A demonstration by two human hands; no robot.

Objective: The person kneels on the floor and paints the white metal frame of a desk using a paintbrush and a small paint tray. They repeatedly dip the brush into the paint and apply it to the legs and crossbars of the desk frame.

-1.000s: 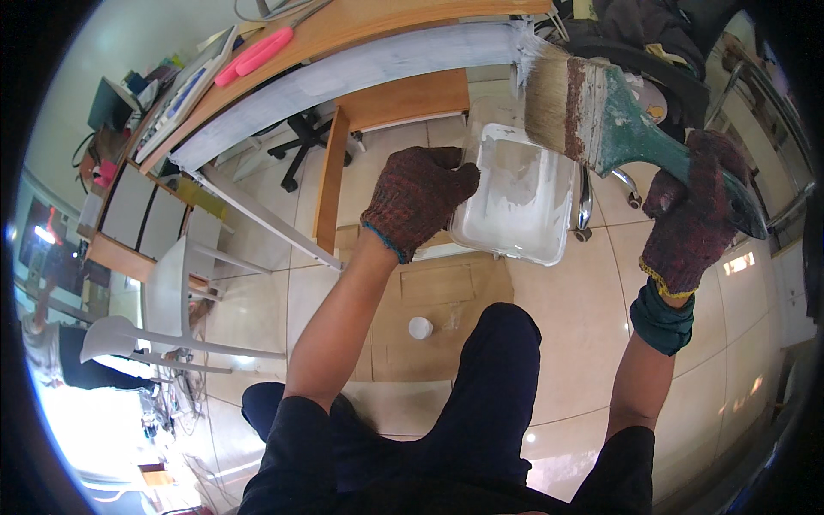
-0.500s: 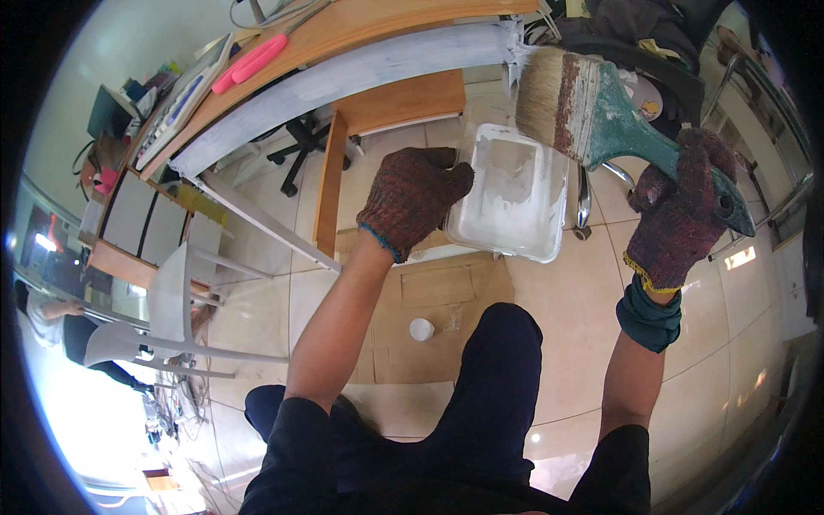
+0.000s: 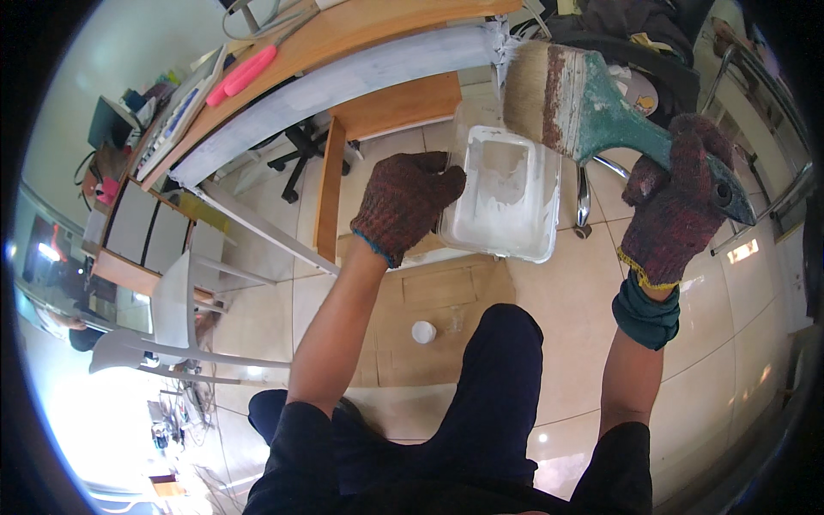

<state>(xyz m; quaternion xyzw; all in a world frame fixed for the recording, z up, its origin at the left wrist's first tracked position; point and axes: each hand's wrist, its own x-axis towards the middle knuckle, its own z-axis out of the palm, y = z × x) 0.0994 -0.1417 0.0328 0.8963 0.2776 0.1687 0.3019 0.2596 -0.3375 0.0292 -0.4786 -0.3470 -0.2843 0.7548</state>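
Note:
My left hand [image 3: 407, 206], in a dark red knitted work glove, grips the left rim of a clear plastic tub [image 3: 544, 210] with white paint inside. In my right hand [image 3: 678, 199], gloved the same way, is a wide paintbrush [image 3: 614, 112] with a worn green handle and pale bristles. Its bristles point left, with their tip close to the right end of the desk's white-painted front rail [image 3: 360, 73]. Whether they touch the rail I cannot tell. From this angle the brush appears just above the tub's far right corner.
On the wooden desktop [image 3: 343, 34] lies a pair of pink-handled scissors [image 3: 242, 75]. A small white lid-like round [image 3: 423, 332] rests on flat cardboard [image 3: 403, 360] by my knees. A white chair [image 3: 176, 318] stands left, a dark chair [image 3: 635, 69] at the far right.
The brush has shifted slightly left and up, its bristles nearer the rail's end. The tub has moved a little left with my left hand. At far left, another person has mostly left view.

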